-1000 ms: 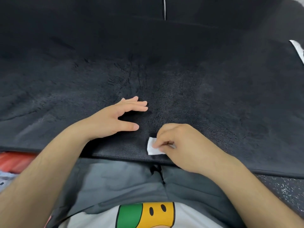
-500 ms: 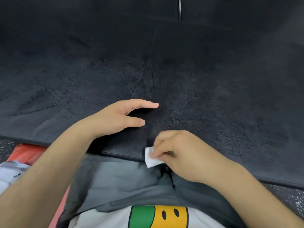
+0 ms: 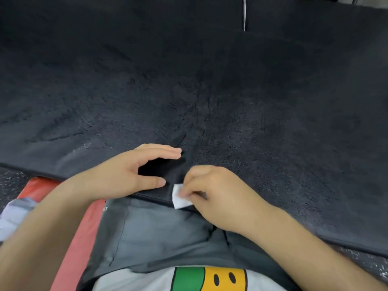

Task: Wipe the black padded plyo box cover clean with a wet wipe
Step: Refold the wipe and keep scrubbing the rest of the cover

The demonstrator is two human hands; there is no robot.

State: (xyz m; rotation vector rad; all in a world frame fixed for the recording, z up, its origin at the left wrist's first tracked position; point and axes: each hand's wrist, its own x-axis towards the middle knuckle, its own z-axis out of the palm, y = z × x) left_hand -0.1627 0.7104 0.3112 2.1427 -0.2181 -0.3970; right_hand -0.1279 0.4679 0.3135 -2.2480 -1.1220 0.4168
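Note:
The black padded plyo box cover [image 3: 210,91] fills most of the view, its worn top creased near the middle. My right hand [image 3: 218,196] pinches a small folded white wet wipe [image 3: 180,197] against the cover's near edge. My left hand [image 3: 134,171] rests on the cover just left of it, fingers straight and pointing right, thumb spread toward the wipe.
A red mat or bag [image 3: 69,238] lies at the lower left beside my grey shorts [image 3: 163,234]. Speckled black floor [image 3: 12,181] shows at the left edge and at the lower right. A thin white line [image 3: 244,13] marks a seam at the far side.
The view has shifted, so the cover's edge slants more. My right hand has kept the wipe at the near edge, and my left hand stays flat beside it, now closer to the wipe.

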